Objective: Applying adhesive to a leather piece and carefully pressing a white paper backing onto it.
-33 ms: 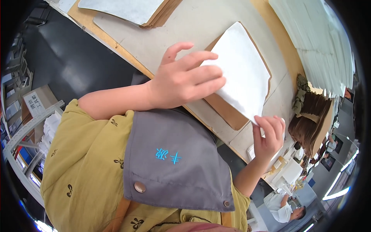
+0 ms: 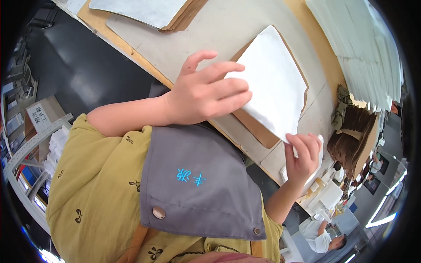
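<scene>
A white sheet (image 2: 274,76) lies at a slant over a brown sheet (image 2: 258,131) on the pale worktable, with brown edges showing along its far and near sides. My right hand (image 2: 304,153) pinches the near right corner of the white sheet between thumb and fingertips, lifting that corner a little. My left hand (image 2: 208,90) hovers at the sheet's left edge, fingers spread and thumb apart. Its fingertips overlap the white edge; whether they touch it I cannot tell.
A stack of brown sheets topped with white (image 2: 140,11) lies at the table's far left. Tall piles of white sheets (image 2: 357,48) and a bundle of brown pieces (image 2: 353,136) stand on the right. Beyond, a person in white (image 2: 318,234) works at another bench.
Both hands have shifted very slightly: the left a little to the left, the right slightly left and down with the sheet's corner.
</scene>
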`<act>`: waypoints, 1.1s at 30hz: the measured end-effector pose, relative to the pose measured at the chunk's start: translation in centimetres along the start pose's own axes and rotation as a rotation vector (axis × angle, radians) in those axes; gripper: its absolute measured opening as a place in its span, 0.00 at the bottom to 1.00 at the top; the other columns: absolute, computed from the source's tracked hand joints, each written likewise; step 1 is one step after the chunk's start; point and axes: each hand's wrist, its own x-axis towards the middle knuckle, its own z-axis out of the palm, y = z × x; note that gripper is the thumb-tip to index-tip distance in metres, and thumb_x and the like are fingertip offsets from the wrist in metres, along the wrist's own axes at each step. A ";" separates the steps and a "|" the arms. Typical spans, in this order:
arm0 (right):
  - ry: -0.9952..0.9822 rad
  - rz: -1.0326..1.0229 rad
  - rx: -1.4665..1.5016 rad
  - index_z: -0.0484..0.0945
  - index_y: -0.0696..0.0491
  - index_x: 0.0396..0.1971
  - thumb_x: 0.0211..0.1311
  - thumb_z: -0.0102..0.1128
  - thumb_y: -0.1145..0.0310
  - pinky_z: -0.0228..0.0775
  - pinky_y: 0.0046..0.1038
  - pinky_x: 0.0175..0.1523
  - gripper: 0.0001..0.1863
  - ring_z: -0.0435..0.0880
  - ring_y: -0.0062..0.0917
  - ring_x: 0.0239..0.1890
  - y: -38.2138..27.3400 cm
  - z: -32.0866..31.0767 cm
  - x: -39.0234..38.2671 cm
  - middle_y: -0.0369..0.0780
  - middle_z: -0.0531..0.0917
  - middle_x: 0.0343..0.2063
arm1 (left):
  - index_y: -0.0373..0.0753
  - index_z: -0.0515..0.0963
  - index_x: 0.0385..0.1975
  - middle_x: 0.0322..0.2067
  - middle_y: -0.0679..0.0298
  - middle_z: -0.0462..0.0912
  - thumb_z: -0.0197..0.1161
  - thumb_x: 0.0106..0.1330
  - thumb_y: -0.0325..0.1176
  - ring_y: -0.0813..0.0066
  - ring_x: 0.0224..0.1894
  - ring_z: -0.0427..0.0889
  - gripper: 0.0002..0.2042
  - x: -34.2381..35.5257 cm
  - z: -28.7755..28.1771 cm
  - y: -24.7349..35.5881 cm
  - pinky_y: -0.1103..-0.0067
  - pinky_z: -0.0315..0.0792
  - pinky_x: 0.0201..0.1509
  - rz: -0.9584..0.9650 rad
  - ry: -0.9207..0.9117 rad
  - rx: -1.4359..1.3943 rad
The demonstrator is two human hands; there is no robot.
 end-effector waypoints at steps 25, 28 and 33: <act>0.029 -0.115 -0.419 0.87 0.38 0.50 0.60 0.65 0.67 0.58 0.34 0.69 0.18 0.83 0.19 0.48 -4.3 8.3 1.7 0.26 0.85 0.45 | 0.58 0.86 0.40 0.41 0.84 0.86 0.67 0.61 0.34 0.79 0.54 0.83 0.09 -2.5 -0.2 -1.5 0.68 0.57 0.68 -0.001 -0.073 -0.064; 0.047 -0.057 -0.380 0.89 0.41 0.44 0.57 0.64 0.72 0.59 0.33 0.68 0.16 0.84 0.18 0.43 -4.2 7.1 1.8 0.26 0.85 0.39 | 0.58 0.86 0.39 0.39 0.85 0.85 0.67 0.61 0.34 0.80 0.51 0.83 0.09 -2.6 -0.5 -1.5 0.68 0.57 0.68 0.022 -0.050 -0.050; 0.044 -0.098 -0.373 0.90 0.43 0.41 0.55 0.66 0.73 0.59 0.32 0.67 0.14 0.83 0.18 0.40 -3.8 6.6 1.4 0.26 0.85 0.37 | 0.59 0.87 0.39 0.38 0.85 0.85 0.67 0.61 0.34 0.82 0.50 0.82 0.10 -3.9 -0.8 -1.8 0.69 0.55 0.70 0.047 -0.007 -0.025</act>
